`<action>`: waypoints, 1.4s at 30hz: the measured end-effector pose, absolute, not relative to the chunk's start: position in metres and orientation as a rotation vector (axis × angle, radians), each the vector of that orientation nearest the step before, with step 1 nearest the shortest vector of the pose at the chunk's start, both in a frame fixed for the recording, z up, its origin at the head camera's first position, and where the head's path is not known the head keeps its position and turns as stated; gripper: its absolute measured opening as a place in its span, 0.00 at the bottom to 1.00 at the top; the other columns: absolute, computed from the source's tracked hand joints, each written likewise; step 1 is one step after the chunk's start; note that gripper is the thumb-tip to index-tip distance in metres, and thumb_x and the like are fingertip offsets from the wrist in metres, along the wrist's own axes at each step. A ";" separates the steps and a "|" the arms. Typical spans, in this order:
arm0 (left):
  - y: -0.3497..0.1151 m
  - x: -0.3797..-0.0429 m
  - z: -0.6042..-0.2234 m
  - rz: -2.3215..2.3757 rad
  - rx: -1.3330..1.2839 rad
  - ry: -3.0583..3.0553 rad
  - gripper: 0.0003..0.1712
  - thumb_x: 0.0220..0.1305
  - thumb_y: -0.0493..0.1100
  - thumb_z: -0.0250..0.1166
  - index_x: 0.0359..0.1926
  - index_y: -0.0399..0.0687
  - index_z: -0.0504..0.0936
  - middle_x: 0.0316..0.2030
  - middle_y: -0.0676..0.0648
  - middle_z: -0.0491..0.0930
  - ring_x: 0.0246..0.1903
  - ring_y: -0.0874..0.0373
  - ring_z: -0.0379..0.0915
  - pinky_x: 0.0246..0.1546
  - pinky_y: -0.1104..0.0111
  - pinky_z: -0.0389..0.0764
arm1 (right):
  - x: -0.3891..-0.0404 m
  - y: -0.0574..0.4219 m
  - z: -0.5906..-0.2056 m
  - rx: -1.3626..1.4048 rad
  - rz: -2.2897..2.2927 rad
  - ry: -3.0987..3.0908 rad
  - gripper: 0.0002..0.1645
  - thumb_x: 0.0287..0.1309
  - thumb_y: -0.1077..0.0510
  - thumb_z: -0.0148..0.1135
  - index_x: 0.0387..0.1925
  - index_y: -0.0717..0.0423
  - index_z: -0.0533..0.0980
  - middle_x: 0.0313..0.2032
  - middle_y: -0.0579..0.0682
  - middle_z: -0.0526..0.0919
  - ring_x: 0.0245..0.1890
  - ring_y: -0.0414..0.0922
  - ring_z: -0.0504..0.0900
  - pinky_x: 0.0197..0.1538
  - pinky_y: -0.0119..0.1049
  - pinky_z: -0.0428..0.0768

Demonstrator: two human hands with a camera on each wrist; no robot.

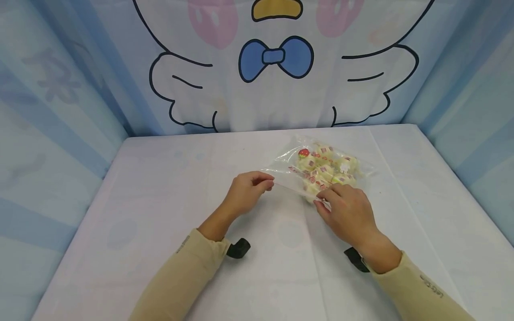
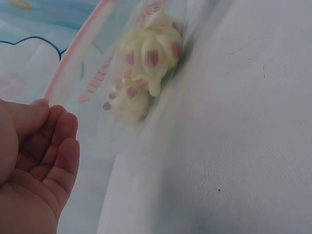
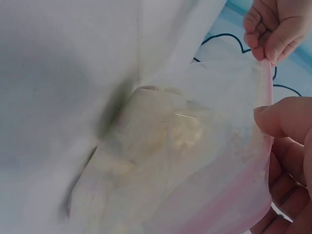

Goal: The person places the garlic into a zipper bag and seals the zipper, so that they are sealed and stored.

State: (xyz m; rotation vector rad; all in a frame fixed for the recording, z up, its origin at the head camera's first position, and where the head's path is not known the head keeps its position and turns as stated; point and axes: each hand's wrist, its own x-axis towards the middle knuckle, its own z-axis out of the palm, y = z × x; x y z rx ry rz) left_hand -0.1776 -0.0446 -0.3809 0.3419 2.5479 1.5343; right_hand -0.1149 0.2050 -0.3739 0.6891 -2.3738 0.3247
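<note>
A clear plastic zip bag (image 1: 287,162) lies on the white-covered table, printed with a strawberry and other small pictures. Inside it are several cream-coloured pieces (image 1: 324,171) with purple-pink spots; two show closely in the left wrist view, a spotted piece (image 2: 151,53) among them. My left hand (image 1: 250,191) pinches one corner of the bag's pink-edged opening strip (image 2: 73,53) between thumb and forefinger. Farther along the same edge, my right hand (image 1: 348,211) pinches the strip (image 3: 265,92). In the right wrist view the pieces blur behind the plastic.
The bag rests on a white tablecloth (image 1: 180,178) with faint creases. Behind the table hangs a curtain (image 1: 277,102) with a cartoon figure and blue bow. Blue-and-white side curtains (image 1: 52,147) stand left and right. Black straps (image 1: 238,248) show at both wrists.
</note>
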 end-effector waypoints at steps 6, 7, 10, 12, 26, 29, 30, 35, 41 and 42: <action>-0.045 -0.180 -0.379 1.602 0.323 2.561 0.08 0.72 0.38 0.61 0.44 0.42 0.86 0.36 0.50 0.85 0.40 0.57 0.81 0.45 0.65 0.81 | -0.111 0.206 -0.370 0.672 0.306 -2.407 0.07 0.46 0.62 0.74 0.26 0.59 0.82 0.24 0.51 0.80 0.24 0.53 0.77 0.25 0.48 0.74; -0.045 -0.180 -0.379 1.610 0.326 2.562 0.08 0.72 0.38 0.61 0.44 0.42 0.86 0.36 0.50 0.85 0.40 0.57 0.81 0.45 0.65 0.81 | -0.111 0.206 -0.370 0.667 0.303 -2.413 0.07 0.46 0.62 0.74 0.26 0.59 0.82 0.25 0.51 0.80 0.24 0.53 0.78 0.26 0.48 0.74; -0.046 -0.182 -0.380 1.618 0.335 2.562 0.08 0.72 0.38 0.62 0.44 0.41 0.86 0.36 0.50 0.85 0.40 0.57 0.81 0.45 0.65 0.82 | -0.110 0.207 -0.369 0.656 0.298 -2.424 0.07 0.45 0.62 0.74 0.26 0.59 0.81 0.25 0.51 0.80 0.25 0.53 0.78 0.26 0.47 0.74; -0.046 -0.182 -0.380 1.617 0.341 2.563 0.08 0.72 0.38 0.62 0.43 0.41 0.86 0.36 0.49 0.85 0.40 0.57 0.81 0.45 0.65 0.81 | -0.109 0.208 -0.370 0.652 0.293 -2.428 0.07 0.45 0.62 0.74 0.26 0.59 0.81 0.25 0.51 0.81 0.25 0.53 0.78 0.26 0.47 0.74; -0.045 -0.180 -0.382 1.610 0.311 2.565 0.07 0.71 0.41 0.64 0.42 0.42 0.85 0.35 0.51 0.84 0.39 0.57 0.80 0.45 0.65 0.82 | -0.104 0.213 -0.369 0.626 0.275 -2.480 0.08 0.45 0.62 0.75 0.26 0.58 0.82 0.26 0.51 0.82 0.27 0.52 0.79 0.27 0.47 0.75; -0.046 -0.179 -0.383 1.610 0.305 2.566 0.07 0.71 0.41 0.64 0.41 0.42 0.85 0.34 0.51 0.85 0.39 0.57 0.80 0.44 0.65 0.82 | -0.102 0.214 -0.370 0.628 0.279 -2.475 0.07 0.44 0.62 0.75 0.25 0.58 0.82 0.25 0.50 0.82 0.26 0.52 0.78 0.26 0.47 0.75; -0.046 -0.179 -0.384 1.612 0.303 2.563 0.07 0.70 0.40 0.64 0.41 0.42 0.85 0.34 0.51 0.85 0.39 0.57 0.80 0.44 0.65 0.82 | -0.102 0.215 -0.370 0.631 0.282 -2.469 0.07 0.44 0.62 0.75 0.25 0.57 0.82 0.24 0.50 0.81 0.26 0.52 0.78 0.26 0.46 0.74; -0.045 -0.178 -0.387 1.613 0.293 2.551 0.07 0.70 0.40 0.64 0.41 0.42 0.85 0.35 0.51 0.85 0.39 0.57 0.80 0.44 0.65 0.82 | -0.099 0.217 -0.373 0.644 0.299 -2.436 0.07 0.43 0.63 0.74 0.24 0.57 0.82 0.24 0.49 0.81 0.24 0.51 0.78 0.24 0.46 0.73; -0.045 -0.177 -0.387 1.605 0.283 2.554 0.07 0.71 0.41 0.64 0.41 0.42 0.85 0.35 0.51 0.85 0.39 0.57 0.81 0.46 0.64 0.82 | -0.097 0.219 -0.375 0.641 0.303 -2.435 0.06 0.43 0.62 0.74 0.25 0.58 0.82 0.24 0.49 0.81 0.23 0.50 0.77 0.24 0.46 0.73; -0.045 -0.176 -0.386 1.603 0.279 2.554 0.07 0.71 0.41 0.64 0.41 0.42 0.86 0.35 0.51 0.85 0.39 0.57 0.81 0.46 0.64 0.82 | -0.097 0.220 -0.376 0.643 0.304 -2.432 0.06 0.43 0.62 0.73 0.25 0.58 0.82 0.24 0.49 0.81 0.23 0.50 0.77 0.24 0.46 0.73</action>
